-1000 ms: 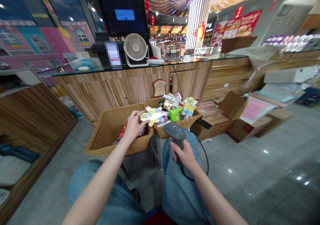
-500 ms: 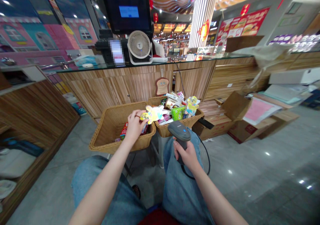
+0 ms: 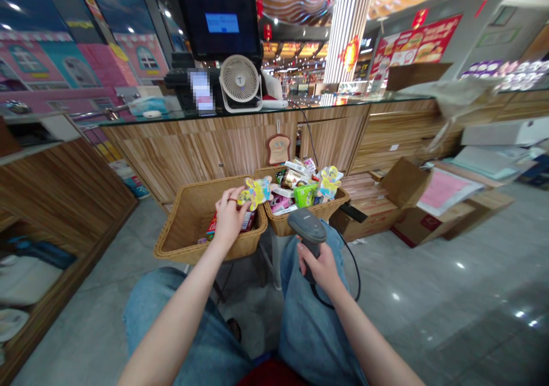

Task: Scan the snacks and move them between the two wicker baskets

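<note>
A flat yellow and blue cartoon-animal-shaped packet (image 3: 257, 191) is pinched in my left hand (image 3: 229, 211), above the inner edge of the left wicker basket (image 3: 184, 209). Inside that basket lie a few packages, one of them a red box (image 3: 212, 224). My right hand (image 3: 319, 263) is wrapped round the handle of a grey barcode scanner (image 3: 307, 226), held over my right knee with its cable looping down. Beyond the scanner, the right wicker basket (image 3: 281, 221) is heaped with snack packs, among them a green bag (image 3: 305, 194) and a similar animal-shaped packet (image 3: 329, 183).
Behind the baskets runs a wooden counter (image 3: 180, 151) bearing a monitor (image 3: 218, 20) and a white fan (image 3: 241, 80). Open cardboard boxes (image 3: 412, 220) stand on the floor at right. A wooden shelf unit (image 3: 64, 203) is at left.
The packet in my left hand has shifted slightly left and turned, so its glare is gone and its print shows. The light on the scanner is no longer visible.
</note>
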### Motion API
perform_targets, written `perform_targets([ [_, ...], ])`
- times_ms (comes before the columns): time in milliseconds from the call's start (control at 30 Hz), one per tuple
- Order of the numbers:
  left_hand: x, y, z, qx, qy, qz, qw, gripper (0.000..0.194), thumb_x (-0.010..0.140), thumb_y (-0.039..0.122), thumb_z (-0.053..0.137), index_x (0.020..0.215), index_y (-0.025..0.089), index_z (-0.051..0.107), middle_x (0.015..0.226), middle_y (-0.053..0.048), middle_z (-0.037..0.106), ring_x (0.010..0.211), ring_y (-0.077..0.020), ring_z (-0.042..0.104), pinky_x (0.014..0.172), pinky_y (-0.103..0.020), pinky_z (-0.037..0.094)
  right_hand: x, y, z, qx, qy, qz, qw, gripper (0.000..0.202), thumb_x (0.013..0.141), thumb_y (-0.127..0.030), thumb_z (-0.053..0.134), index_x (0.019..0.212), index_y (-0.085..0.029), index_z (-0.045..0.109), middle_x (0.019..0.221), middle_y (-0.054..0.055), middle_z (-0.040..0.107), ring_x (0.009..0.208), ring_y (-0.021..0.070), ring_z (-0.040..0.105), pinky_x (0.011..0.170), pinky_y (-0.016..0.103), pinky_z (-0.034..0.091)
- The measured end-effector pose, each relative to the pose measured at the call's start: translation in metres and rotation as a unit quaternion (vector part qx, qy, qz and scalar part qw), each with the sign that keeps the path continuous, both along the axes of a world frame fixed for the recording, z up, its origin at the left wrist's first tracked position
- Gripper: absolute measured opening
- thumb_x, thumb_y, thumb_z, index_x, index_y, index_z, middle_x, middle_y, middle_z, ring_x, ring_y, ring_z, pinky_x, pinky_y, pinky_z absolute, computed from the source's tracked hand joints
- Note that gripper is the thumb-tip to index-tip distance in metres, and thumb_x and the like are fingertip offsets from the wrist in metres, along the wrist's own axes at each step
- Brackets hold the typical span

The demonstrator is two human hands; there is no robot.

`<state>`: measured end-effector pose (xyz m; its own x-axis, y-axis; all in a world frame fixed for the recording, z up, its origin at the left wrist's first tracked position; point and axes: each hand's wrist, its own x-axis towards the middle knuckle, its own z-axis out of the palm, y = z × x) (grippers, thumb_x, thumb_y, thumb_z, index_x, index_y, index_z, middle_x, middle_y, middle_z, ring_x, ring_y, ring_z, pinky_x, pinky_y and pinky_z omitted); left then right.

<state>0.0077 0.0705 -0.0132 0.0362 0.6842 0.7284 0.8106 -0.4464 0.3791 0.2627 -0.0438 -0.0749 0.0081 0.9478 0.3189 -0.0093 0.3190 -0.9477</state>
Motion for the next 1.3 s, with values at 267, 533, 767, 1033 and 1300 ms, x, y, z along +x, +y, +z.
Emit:
perform_targets([
  [267, -0.008, 0.002, 0.002, -0.048, -0.124, 0.180, 0.975, 0.054, 0.088, 0.037, 0.075, 0.139, 0.026, 0.059, 0.143, -0.016, 0.051, 0.134, -0.0401, 0.049, 0.111, -0.063, 0.041, 0.001, -0.001, -0.001, -0.005, 0.000, -0.001, 1.000, 0.046, 0.097, -0.066, 0.065, 0.082, -0.023, 0.057, 0.045, -0.006, 0.052, 0.040, 0.0141, 0.048, 0.049, 0.028, 0.043],
  [533, 0.016, 0.006, 0.009, -0.037, -0.021, 0.081, 0.996, 0.053, 0.093, 0.039, 0.069, 0.142, 0.027, 0.056, 0.148, -0.015, 0.052, 0.140, -0.0377, 0.046, 0.116, -0.058, 0.036, 0.002, -0.001, -0.001, -0.006, 0.000, -0.004, 1.000, 0.046, 0.097, -0.067, 0.065, 0.087, -0.022, 0.061, 0.044, -0.006, 0.053, 0.038, 0.0141, 0.048, 0.050, 0.028, 0.043],
  [767, 0.099, 0.026, 0.028, -0.041, 0.106, -0.065, 0.991, 0.054, 0.094, 0.044, 0.071, 0.143, 0.026, 0.060, 0.161, -0.015, 0.047, 0.152, -0.0368, 0.036, 0.126, -0.059, 0.023, 0.002, -0.002, -0.001, -0.001, 0.005, -0.005, 1.000, 0.048, 0.098, -0.067, 0.063, 0.079, -0.023, 0.057, 0.043, -0.006, 0.053, 0.038, 0.0139, 0.048, 0.051, 0.028, 0.044],
  [1033, 0.179, 0.057, 0.025, -0.077, 0.213, -0.131, 0.965, 0.048, 0.092, 0.053, 0.071, 0.127, 0.020, 0.070, 0.170, -0.017, 0.035, 0.162, -0.0414, 0.018, 0.129, -0.070, 0.002, 0.006, -0.003, -0.005, 0.005, 0.015, 0.001, 1.000, 0.049, 0.101, -0.065, 0.061, 0.075, -0.023, 0.059, 0.044, -0.004, 0.054, 0.040, 0.0144, 0.049, 0.053, 0.029, 0.046],
  [1300, 0.199, 0.073, 0.014, -0.063, 0.244, -0.152, 0.956, 0.028, 0.097, 0.042, 0.066, 0.101, 0.016, 0.077, 0.167, -0.018, 0.042, 0.163, -0.0377, 0.016, 0.129, -0.071, -0.001, 0.006, -0.003, -0.007, 0.001, 0.022, 0.001, 1.000, 0.053, 0.100, -0.066, 0.062, 0.070, -0.023, 0.060, 0.045, -0.002, 0.055, 0.041, 0.0147, 0.050, 0.053, 0.029, 0.048],
])
